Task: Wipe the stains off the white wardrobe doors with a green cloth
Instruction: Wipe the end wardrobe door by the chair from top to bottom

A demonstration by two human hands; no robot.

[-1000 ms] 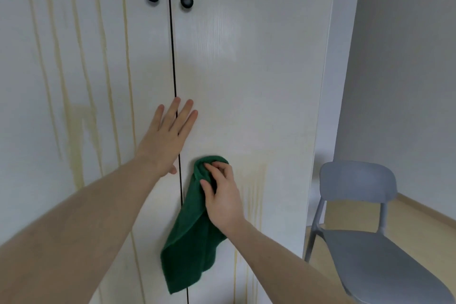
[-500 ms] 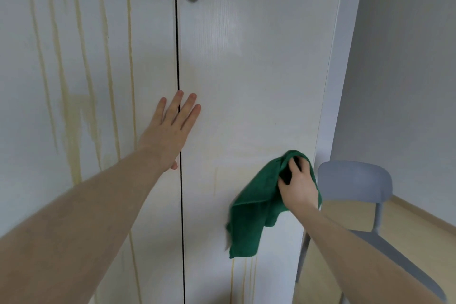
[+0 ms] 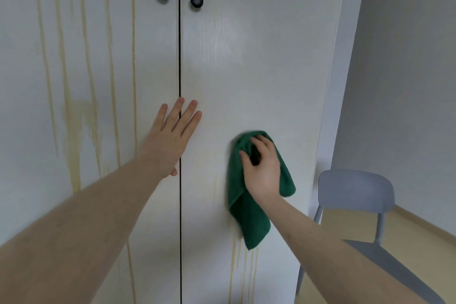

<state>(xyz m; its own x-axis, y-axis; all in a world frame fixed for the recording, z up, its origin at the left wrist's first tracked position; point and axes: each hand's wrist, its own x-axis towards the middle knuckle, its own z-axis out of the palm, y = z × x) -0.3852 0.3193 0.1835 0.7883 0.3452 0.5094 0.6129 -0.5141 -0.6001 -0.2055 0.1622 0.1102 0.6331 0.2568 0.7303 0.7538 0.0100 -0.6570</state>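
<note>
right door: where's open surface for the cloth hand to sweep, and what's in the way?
Free: the broad band of the right door between the knob above and the green cloth below, out to the door's right edge. Crowded: by the centre seam, where the left hand lies flat across it.

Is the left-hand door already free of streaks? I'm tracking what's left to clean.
No: long yellowish streaks run down the left door, while the green cloth is on the right door.
</note>
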